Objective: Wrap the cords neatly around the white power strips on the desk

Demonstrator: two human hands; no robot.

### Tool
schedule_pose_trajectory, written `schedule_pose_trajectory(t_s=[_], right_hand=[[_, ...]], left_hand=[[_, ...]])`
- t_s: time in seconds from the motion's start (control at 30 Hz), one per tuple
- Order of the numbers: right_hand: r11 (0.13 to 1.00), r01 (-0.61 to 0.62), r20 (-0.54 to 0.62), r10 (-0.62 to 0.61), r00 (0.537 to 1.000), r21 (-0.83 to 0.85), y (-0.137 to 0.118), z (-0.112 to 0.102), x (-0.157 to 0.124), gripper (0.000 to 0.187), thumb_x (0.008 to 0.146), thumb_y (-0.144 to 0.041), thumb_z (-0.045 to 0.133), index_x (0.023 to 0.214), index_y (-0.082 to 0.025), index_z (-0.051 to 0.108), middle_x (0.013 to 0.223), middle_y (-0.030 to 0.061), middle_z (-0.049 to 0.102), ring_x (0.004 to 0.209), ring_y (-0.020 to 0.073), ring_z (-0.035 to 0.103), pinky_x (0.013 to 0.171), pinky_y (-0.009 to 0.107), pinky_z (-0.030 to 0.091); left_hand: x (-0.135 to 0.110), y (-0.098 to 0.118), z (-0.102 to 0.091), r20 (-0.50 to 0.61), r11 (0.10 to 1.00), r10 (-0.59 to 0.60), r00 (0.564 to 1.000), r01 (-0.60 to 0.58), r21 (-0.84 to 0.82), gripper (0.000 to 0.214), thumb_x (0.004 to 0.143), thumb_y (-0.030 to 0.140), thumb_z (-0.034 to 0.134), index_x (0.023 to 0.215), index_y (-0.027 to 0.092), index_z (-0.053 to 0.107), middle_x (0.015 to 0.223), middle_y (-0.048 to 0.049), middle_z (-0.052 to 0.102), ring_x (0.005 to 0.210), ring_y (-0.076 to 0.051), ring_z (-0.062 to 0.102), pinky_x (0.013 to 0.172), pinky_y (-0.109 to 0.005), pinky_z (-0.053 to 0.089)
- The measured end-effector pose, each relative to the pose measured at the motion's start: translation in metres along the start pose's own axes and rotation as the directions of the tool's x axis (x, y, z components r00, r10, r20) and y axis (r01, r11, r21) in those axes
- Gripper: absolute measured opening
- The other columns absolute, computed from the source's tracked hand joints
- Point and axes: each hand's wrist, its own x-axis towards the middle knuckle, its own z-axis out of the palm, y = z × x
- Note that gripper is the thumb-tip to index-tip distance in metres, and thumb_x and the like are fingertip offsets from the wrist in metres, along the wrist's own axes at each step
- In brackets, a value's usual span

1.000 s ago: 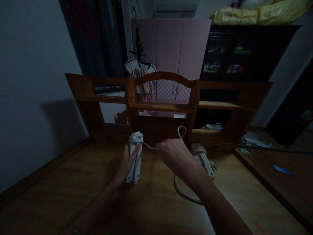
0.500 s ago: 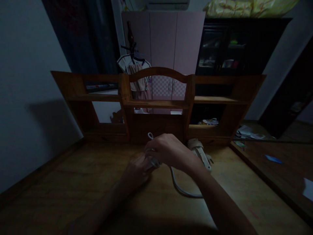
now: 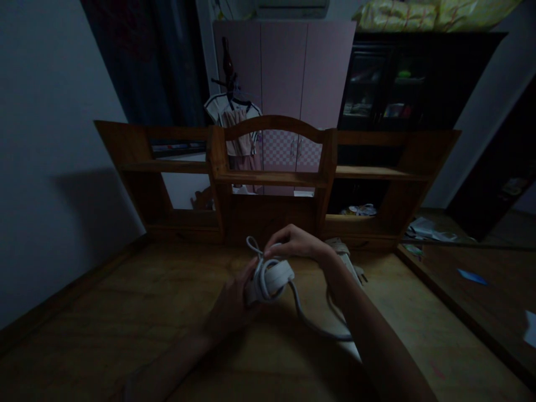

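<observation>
My left hand (image 3: 230,298) is wrapped round a white power strip (image 3: 280,273) from the left, above the wooden bed board. A grey-white cord (image 3: 263,283) is wound round the strip in loops, and a small loop sticks up at its top. With bent fingers my right hand (image 3: 295,243) pinches the cord at the upper side of the strip; its fingertips are partly hidden. From the strip, a loose length of cord (image 3: 307,322) curves down and right beneath my right forearm.
A second white power strip (image 3: 347,259) with wound cord lies at the back right, its plug (image 3: 362,275) pointing right. A wooden shelf headboard (image 3: 272,177) stands across the far side. A wall (image 3: 50,184) borders the left, a raised edge (image 3: 452,310) the right.
My right hand has lifted back and right off the strip, uncovering the wound cord. The strip in my left hand is turned with its end toward me. The view has shifted slightly.
</observation>
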Motion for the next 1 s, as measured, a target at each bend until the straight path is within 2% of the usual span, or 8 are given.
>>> schedule_pose_trajectory(t_s=[0.13, 0.23, 0.33, 0.47, 0.6, 0.73, 0.87, 1.0], right_hand=[[0.997, -0.038, 0.007, 0.038, 0.999, 0.07, 0.027, 0.002, 0.01, 0.041, 0.076, -0.047, 0.065, 0.092, -0.01, 0.071, 0.08, 0.004, 0.067, 0.071, 0.0131, 0.057, 0.065, 0.022, 0.043], [0.999, -0.026, -0.022, 0.027, 0.999, 0.043, 0.038, 0.005, 0.015, 0.045, 0.081, -0.051, 0.058, 0.095, -0.01, 0.069, 0.079, 0.0019, 0.062, 0.068, 0.0111, 0.052, 0.061, 0.02, 0.04], [0.999, -0.007, -0.07, 0.003, 0.998, -0.051, 0.044, 0.008, 0.02, 0.048, 0.086, -0.053, 0.05, 0.099, -0.011, 0.068, 0.077, 0.0005, 0.059, 0.064, 0.0097, 0.047, 0.058, 0.019, 0.038], [0.986, 0.009, -0.092, -0.025, 0.995, -0.167, 0.054, 0.015, 0.025, 0.044, 0.087, -0.05, 0.049, 0.105, -0.013, 0.066, 0.081, 0.0012, 0.06, 0.064, 0.0098, 0.047, 0.055, 0.019, 0.037], [0.963, -0.071, -0.106, 0.045, 0.993, -0.26, 0.056, 0.019, 0.025, 0.036, 0.087, -0.044, 0.052, 0.097, -0.012, 0.066, 0.067, -0.0019, 0.056, 0.053, 0.0076, 0.047, 0.049, 0.017, 0.035], [0.941, -0.177, -0.109, 0.151, 0.982, -0.287, 0.052, 0.02, 0.023, 0.029, 0.085, -0.039, 0.054, 0.091, -0.013, 0.066, 0.061, -0.0029, 0.055, 0.047, 0.0074, 0.05, 0.046, 0.017, 0.036], [0.935, -0.238, -0.114, 0.215, 0.97, -0.261, 0.048, 0.02, 0.023, 0.025, 0.082, -0.036, 0.055, 0.083, -0.013, 0.064, 0.055, -0.0035, 0.053, 0.045, 0.0092, 0.053, 0.044, 0.018, 0.038], [0.941, -0.259, -0.111, 0.24, 0.964, -0.219, 0.043, 0.02, 0.022, 0.024, 0.081, -0.036, 0.056, 0.081, -0.013, 0.064, 0.056, -0.0031, 0.054, 0.048, 0.0097, 0.055, 0.045, 0.018, 0.041]], left_hand=[[0.007, 0.001, -0.003, -0.078, 0.989, -0.115, 0.99, 0.106, -0.103, 0.069, 0.076, 0.033, 0.065, 0.137, 0.019, 0.035, 0.13, -0.0169, 0.052, 0.12, -0.032, 0.05, 0.096, -0.044, 0.043], [0.017, 0.011, -0.005, -0.206, 0.936, -0.289, 0.935, 0.231, -0.264, 0.07, 0.075, 0.033, 0.068, 0.136, 0.023, 0.036, 0.131, -0.0125, 0.052, 0.121, -0.03, 0.049, 0.1, -0.042, 0.039], [0.027, 0.02, -0.006, -0.234, 0.798, -0.507, 0.829, 0.349, -0.492, 0.064, 0.075, 0.038, 0.069, 0.132, 0.023, 0.043, 0.122, -0.0083, 0.059, 0.115, -0.028, 0.054, 0.096, -0.038, 0.044], [0.034, 0.016, -0.005, -0.09, 0.547, -0.676, 0.731, 0.416, -0.727, 0.052, 0.075, 0.047, 0.067, 0.118, 0.02, 0.054, 0.097, -0.0066, 0.069, 0.086, -0.024, 0.066, 0.068, -0.029, 0.053], [0.032, 0.004, -0.003, 0.08, 0.363, -0.697, 0.713, 0.447, -0.818, 0.048, 0.08, 0.051, 0.06, 0.113, 0.018, 0.054, 0.083, -0.0055, 0.069, 0.061, -0.017, 0.065, 0.053, -0.026, 0.052], [0.033, 0.002, -0.003, 0.119, 0.271, -0.706, 0.698, 0.421, -0.865, 0.048, 0.079, 0.051, 0.061, 0.114, 0.019, 0.053, 0.083, -0.0051, 0.069, 0.057, -0.016, 0.065, 0.05, -0.025, 0.052], [0.037, 0.009, -0.006, 0.059, 0.303, -0.692, 0.719, 0.364, -0.88, 0.049, 0.077, 0.049, 0.063, 0.115, 0.02, 0.051, 0.089, -0.0058, 0.068, 0.064, -0.017, 0.067, 0.056, -0.027, 0.055], [0.038, 0.017, -0.012, -0.039, 0.416, -0.659, 0.751, 0.321, -0.851, 0.041, 0.08, 0.045, 0.062, 0.112, 0.021, 0.052, 0.091, -0.0055, 0.068, 0.066, -0.017, 0.066, 0.056, -0.026, 0.053]])
